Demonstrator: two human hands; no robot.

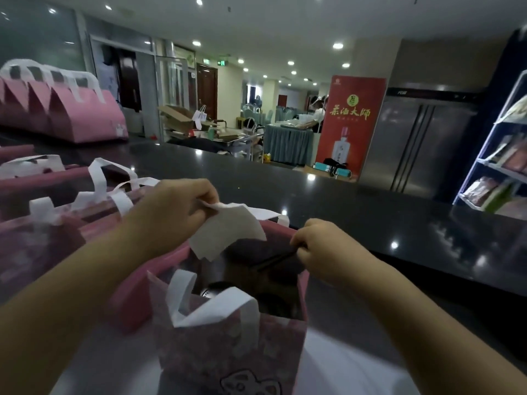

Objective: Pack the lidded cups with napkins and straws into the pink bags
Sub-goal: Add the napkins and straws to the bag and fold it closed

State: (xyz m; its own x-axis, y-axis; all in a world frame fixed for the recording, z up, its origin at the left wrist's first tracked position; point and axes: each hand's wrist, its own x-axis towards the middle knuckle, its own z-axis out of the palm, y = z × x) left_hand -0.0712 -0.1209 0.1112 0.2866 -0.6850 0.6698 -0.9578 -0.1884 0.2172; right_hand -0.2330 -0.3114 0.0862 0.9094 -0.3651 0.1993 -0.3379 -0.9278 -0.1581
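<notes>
An open pink bag [228, 346] with white handles stands in front of me on the dark counter. Inside it I make out dark lids of cups [271, 305], dim and partly hidden. My left hand [171, 212] pinches a white napkin [228, 232] above the bag's mouth. At the bag's far right rim, my right hand [322, 246] pinches dark thin straws [273, 260] that slant down into the bag.
More pink bags [51, 223] with white handles stand to the left, and a row of closed pink bags [71, 115] sits at the far left on the black counter [342, 206]. A shelf [502, 166] of goods stands at the right.
</notes>
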